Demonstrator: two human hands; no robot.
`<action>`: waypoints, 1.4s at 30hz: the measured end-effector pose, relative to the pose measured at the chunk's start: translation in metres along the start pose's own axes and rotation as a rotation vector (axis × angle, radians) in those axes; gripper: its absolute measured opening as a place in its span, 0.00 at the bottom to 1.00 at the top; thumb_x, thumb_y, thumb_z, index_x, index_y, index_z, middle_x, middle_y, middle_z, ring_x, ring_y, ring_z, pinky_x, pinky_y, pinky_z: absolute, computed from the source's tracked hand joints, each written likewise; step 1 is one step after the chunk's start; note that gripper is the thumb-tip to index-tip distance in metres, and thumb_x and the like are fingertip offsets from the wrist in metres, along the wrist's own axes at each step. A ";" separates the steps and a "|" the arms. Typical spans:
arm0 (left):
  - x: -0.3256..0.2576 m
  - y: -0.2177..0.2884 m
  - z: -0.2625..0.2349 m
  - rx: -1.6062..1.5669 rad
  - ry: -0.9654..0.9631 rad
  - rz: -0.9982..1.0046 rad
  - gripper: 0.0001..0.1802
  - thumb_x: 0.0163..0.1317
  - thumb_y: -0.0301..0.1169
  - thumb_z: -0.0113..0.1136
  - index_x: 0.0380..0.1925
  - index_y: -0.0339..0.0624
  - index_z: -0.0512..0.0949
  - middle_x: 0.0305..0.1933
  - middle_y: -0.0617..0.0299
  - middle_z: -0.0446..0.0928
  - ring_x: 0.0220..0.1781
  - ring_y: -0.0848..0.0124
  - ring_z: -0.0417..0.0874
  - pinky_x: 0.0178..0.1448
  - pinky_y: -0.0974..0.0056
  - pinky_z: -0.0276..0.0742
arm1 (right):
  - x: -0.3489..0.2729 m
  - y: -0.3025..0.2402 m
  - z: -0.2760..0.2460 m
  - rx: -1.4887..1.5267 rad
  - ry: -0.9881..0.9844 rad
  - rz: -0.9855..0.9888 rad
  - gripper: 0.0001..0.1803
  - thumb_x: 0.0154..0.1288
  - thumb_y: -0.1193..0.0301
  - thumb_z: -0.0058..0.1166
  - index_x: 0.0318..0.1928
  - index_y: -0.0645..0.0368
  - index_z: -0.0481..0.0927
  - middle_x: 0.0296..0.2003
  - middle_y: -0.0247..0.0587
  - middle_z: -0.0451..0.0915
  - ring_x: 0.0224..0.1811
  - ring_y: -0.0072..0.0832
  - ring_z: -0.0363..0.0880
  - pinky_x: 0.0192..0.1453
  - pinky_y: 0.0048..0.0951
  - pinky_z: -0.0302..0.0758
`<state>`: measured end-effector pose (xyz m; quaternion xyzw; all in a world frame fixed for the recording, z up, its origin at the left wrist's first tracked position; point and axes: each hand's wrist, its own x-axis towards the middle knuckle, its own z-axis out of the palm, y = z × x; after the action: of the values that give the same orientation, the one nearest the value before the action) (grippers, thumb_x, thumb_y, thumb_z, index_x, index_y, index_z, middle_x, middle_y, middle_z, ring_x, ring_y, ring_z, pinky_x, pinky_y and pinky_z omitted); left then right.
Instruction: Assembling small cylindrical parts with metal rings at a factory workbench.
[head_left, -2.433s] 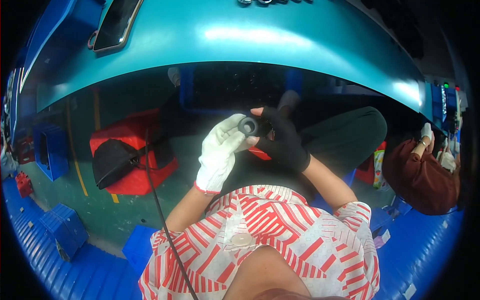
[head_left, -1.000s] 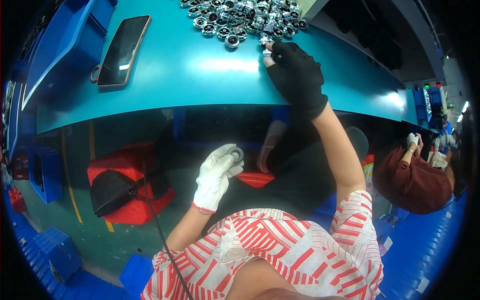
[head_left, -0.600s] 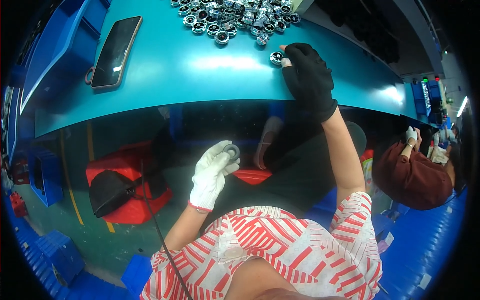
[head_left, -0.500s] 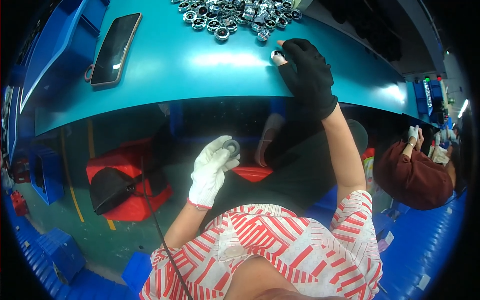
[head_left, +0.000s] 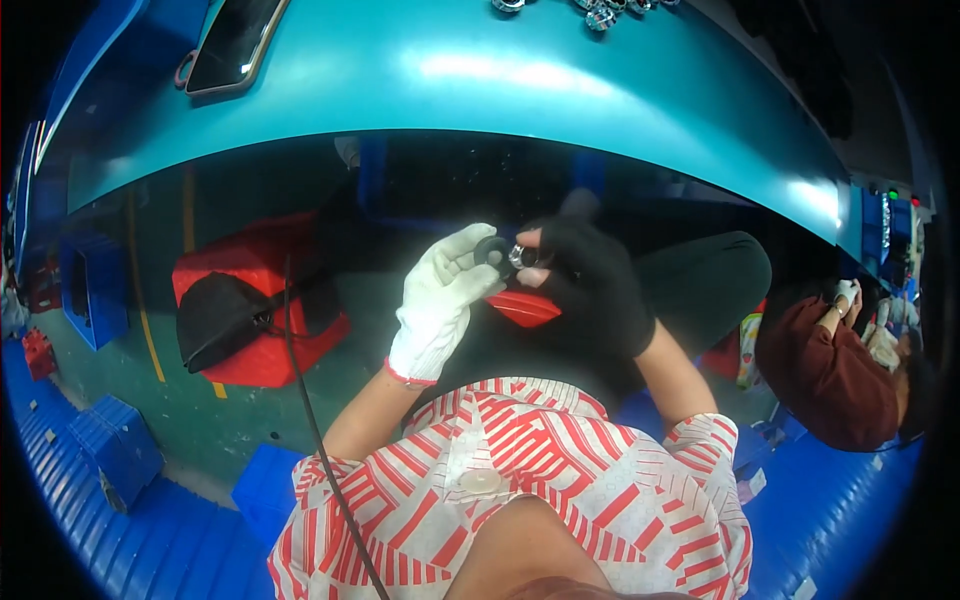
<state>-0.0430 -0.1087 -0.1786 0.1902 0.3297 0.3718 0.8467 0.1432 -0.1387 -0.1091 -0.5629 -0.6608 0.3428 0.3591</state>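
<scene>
My left hand (head_left: 440, 295), in a white knit glove, pinches a black rubber-like ring (head_left: 491, 257) between thumb and fingers. Close beside it my right hand (head_left: 588, 275), in a black glove with bare fingertips, grips a small shiny round metal part (head_left: 521, 257) with a dark centre. Both pieces are held over my lap, side by side; whether they touch I cannot tell. More shiny round parts (head_left: 601, 17) lie at the top edge on the teal table, most of them out of view.
A phone (head_left: 228, 50) lies at the left of the teal table (head_left: 400, 95), by a blue bin (head_left: 85, 70). A red stool-like object with a black bag (head_left: 222, 318) stands to the left. A dark cable (head_left: 310, 410) hangs at my left. At the right a co-worker (head_left: 840, 370) sits.
My right hand has come back from the table to my left hand, bringing a shiny metal part. My left hand has risen slightly with the ring. The view has tilted down, away from the pile.
</scene>
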 end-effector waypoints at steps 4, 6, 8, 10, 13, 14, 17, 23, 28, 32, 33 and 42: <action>-0.007 0.006 0.014 0.043 -0.031 -0.029 0.24 0.56 0.15 0.56 0.55 0.28 0.67 0.47 0.49 0.77 0.45 0.62 0.83 0.51 0.63 0.82 | -0.008 0.018 0.019 -0.076 0.041 -0.051 0.16 0.53 0.75 0.63 0.45 0.58 0.79 0.41 0.42 0.78 0.38 0.34 0.80 0.39 0.28 0.76; -0.009 0.005 0.014 0.085 -0.033 -0.018 0.25 0.55 0.14 0.56 0.55 0.28 0.67 0.47 0.48 0.76 0.46 0.62 0.83 0.52 0.64 0.81 | -0.011 0.023 0.022 -0.120 0.049 -0.064 0.16 0.52 0.75 0.63 0.44 0.58 0.79 0.40 0.42 0.78 0.38 0.34 0.80 0.38 0.28 0.76; -0.011 0.004 0.015 0.128 -0.033 -0.007 0.26 0.55 0.14 0.56 0.56 0.27 0.66 0.48 0.47 0.76 0.47 0.61 0.82 0.53 0.64 0.80 | -0.014 0.026 0.023 -0.098 0.045 -0.028 0.15 0.51 0.75 0.63 0.43 0.57 0.80 0.39 0.40 0.78 0.37 0.33 0.80 0.38 0.27 0.76; -0.013 0.004 0.017 0.153 -0.024 0.018 0.27 0.54 0.14 0.57 0.57 0.27 0.65 0.48 0.47 0.75 0.48 0.62 0.81 0.54 0.65 0.79 | -0.015 0.028 0.023 -0.112 0.053 -0.032 0.15 0.51 0.75 0.64 0.42 0.56 0.80 0.39 0.40 0.78 0.37 0.33 0.80 0.38 0.27 0.76; -0.013 0.002 0.015 0.148 -0.038 0.029 0.29 0.54 0.15 0.58 0.58 0.27 0.64 0.49 0.48 0.76 0.49 0.63 0.81 0.55 0.65 0.78 | -0.017 0.029 0.025 -0.136 0.060 -0.041 0.15 0.50 0.75 0.64 0.42 0.56 0.80 0.38 0.39 0.79 0.36 0.33 0.80 0.37 0.28 0.76; -0.013 0.001 0.014 0.149 -0.039 0.028 0.29 0.54 0.15 0.58 0.58 0.27 0.64 0.49 0.48 0.76 0.49 0.63 0.81 0.55 0.65 0.78 | -0.017 0.029 0.026 -0.143 0.060 -0.046 0.15 0.50 0.75 0.64 0.42 0.56 0.80 0.38 0.39 0.79 0.36 0.33 0.80 0.37 0.28 0.76; -0.014 0.000 0.013 0.191 -0.022 0.034 0.30 0.53 0.16 0.60 0.58 0.28 0.65 0.51 0.49 0.74 0.50 0.64 0.80 0.55 0.65 0.78 | -0.020 0.028 0.030 -0.224 0.048 -0.093 0.15 0.50 0.76 0.63 0.41 0.55 0.80 0.37 0.39 0.79 0.37 0.33 0.80 0.37 0.28 0.76; -0.010 -0.009 0.003 0.793 0.068 0.164 0.35 0.52 0.19 0.64 0.61 0.29 0.61 0.56 0.46 0.71 0.54 0.61 0.78 0.57 0.63 0.75 | -0.020 0.023 0.040 -0.160 0.044 -0.018 0.20 0.51 0.77 0.61 0.47 0.54 0.76 0.39 0.38 0.78 0.40 0.35 0.80 0.37 0.29 0.76; -0.013 0.000 0.006 0.817 -0.092 0.279 0.34 0.52 0.21 0.65 0.61 0.34 0.65 0.53 0.47 0.74 0.50 0.61 0.80 0.54 0.63 0.76 | -0.019 0.033 0.039 -0.115 0.009 -0.026 0.22 0.51 0.76 0.61 0.49 0.54 0.73 0.40 0.40 0.77 0.38 0.38 0.80 0.36 0.30 0.76; -0.010 -0.001 0.006 0.998 -0.080 0.397 0.29 0.52 0.21 0.63 0.57 0.36 0.70 0.49 0.49 0.77 0.47 0.61 0.81 0.51 0.63 0.77 | -0.017 0.028 0.039 -0.292 0.008 -0.052 0.20 0.51 0.75 0.61 0.46 0.54 0.74 0.38 0.41 0.78 0.35 0.39 0.81 0.34 0.31 0.76; -0.011 0.002 0.011 1.108 -0.049 0.426 0.26 0.52 0.21 0.63 0.54 0.35 0.72 0.47 0.49 0.78 0.45 0.60 0.82 0.49 0.63 0.78 | -0.016 0.028 0.038 -0.291 0.007 -0.051 0.20 0.51 0.75 0.61 0.46 0.54 0.74 0.38 0.41 0.78 0.35 0.39 0.81 0.34 0.31 0.76; -0.005 -0.010 -0.006 1.245 -0.071 0.539 0.18 0.55 0.22 0.62 0.46 0.33 0.73 0.42 0.48 0.81 0.39 0.59 0.85 0.42 0.65 0.80 | -0.017 0.035 0.043 -0.330 -0.015 -0.083 0.12 0.51 0.75 0.61 0.38 0.56 0.77 0.33 0.40 0.79 0.30 0.37 0.81 0.30 0.31 0.75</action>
<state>-0.0444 -0.1192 -0.1862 0.7299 0.3952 0.3043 0.4674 0.1254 -0.1527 -0.1628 -0.5840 -0.7333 0.2189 0.2707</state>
